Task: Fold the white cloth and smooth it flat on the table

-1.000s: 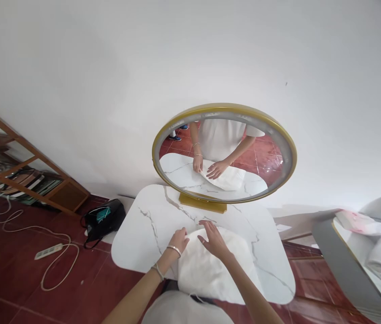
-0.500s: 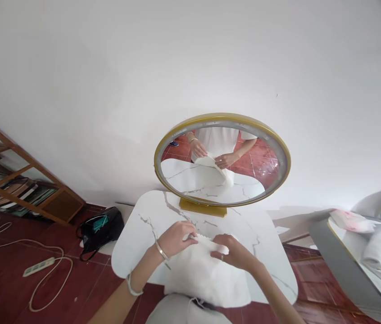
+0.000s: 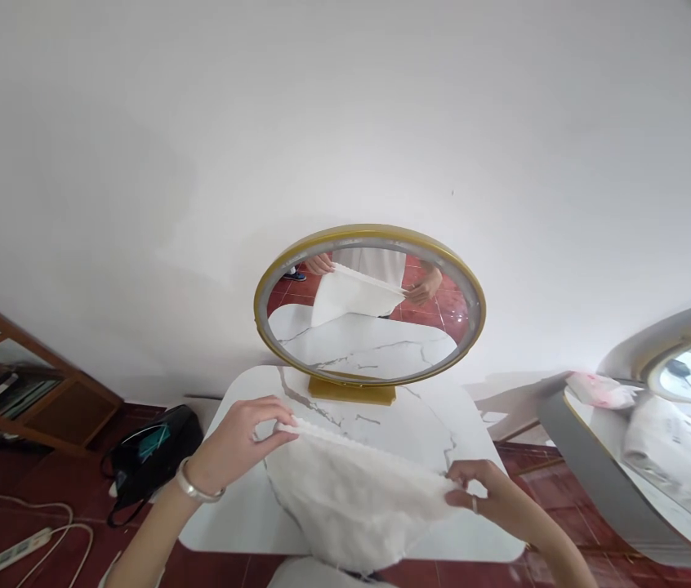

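A white cloth (image 3: 358, 498) with a scalloped top edge is stretched between my two hands above the front of a white marble-patterned table (image 3: 241, 523). My left hand (image 3: 247, 441), with a silver bangle at the wrist, pinches the cloth's upper left corner between thumb and fingers. Lower and to the right, my right hand (image 3: 480, 494), wearing a ring, pinches the other end of that edge. The cloth hangs down towards my lap. Behind it, an oval gold-framed mirror (image 3: 370, 359) reflects both hands and the cloth.
A black bag (image 3: 162, 457) sits left of the table, near a power strip (image 3: 11, 555) with its cable on the red tiled floor. A wooden shelf (image 3: 94, 400) stands farther left. On the right is a second table (image 3: 603, 474) with white fabric and a pink-white packet.
My hands have moved apart, left hand to the left and right hand to the right and down. The bunched cloth is now spread out between them. The view has shifted slightly.
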Tool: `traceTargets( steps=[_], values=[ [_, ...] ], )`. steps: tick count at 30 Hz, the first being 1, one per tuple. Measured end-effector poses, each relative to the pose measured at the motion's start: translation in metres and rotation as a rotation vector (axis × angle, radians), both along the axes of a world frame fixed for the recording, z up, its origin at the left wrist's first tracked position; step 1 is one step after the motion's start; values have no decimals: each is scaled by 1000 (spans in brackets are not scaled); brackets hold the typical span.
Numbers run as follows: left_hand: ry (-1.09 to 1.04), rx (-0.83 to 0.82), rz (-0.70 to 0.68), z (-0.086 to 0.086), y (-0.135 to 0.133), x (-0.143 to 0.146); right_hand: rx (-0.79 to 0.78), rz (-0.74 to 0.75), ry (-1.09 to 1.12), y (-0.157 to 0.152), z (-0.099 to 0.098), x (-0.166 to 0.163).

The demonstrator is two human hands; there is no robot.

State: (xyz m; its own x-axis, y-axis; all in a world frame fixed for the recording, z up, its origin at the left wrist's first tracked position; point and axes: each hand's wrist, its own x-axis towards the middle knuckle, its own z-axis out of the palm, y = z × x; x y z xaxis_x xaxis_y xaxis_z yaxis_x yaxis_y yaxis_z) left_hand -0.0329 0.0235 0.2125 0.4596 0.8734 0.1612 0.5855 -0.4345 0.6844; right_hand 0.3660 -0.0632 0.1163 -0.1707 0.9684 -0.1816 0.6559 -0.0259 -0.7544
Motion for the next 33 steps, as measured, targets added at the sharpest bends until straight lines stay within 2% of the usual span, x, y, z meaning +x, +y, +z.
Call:
traceTargets(
  steps=[3,5,7,9,11,13,15,17,19,20,22,25,29,31,33],
  values=[
    [54,-9,15,-4,-6,-8,15,-20,46,-2,7,1],
    [88,-37,39,-6,-10,-13,-43,-72,88,1,12,-2],
    [83,-87,101,-8,-12,-18,-91,-157,157,7,21,-11],
    [15,-119,195,-7,-11,-24,-36,-259,253,17,37,-25],
    [-92,-96,313,1,-5,-29,123,-372,367,31,60,-44],
    [-189,-4,449,17,6,-33,343,-499,449,47,89,-68],
    [-265,141,594,38,22,-35,609,-618,458,68,121,-93],
    [-341,304,691,59,47,-37,915,-669,443,93,153,-118],
    [-413,444,685,74,80,-38,1268,-575,411,126,182,-141],
    [-429,489,639,77,98,-37,1407,-455,337,145,194,-151],
    [-406,525,508,76,136,-34,1546,-228,67,184,212,-169],
    [-292,473,325,60,178,-24,1503,30,-279,235,216,-191],
    [-195,374,106,33,195,-15,1369,219,-541,267,191,-203],
    [-237,395,90,17,197,-16,1321,278,-592,271,178,-205],
    [-307,449,131,-5,199,-18,1291,332,-597,272,166,-207]
  ],
)
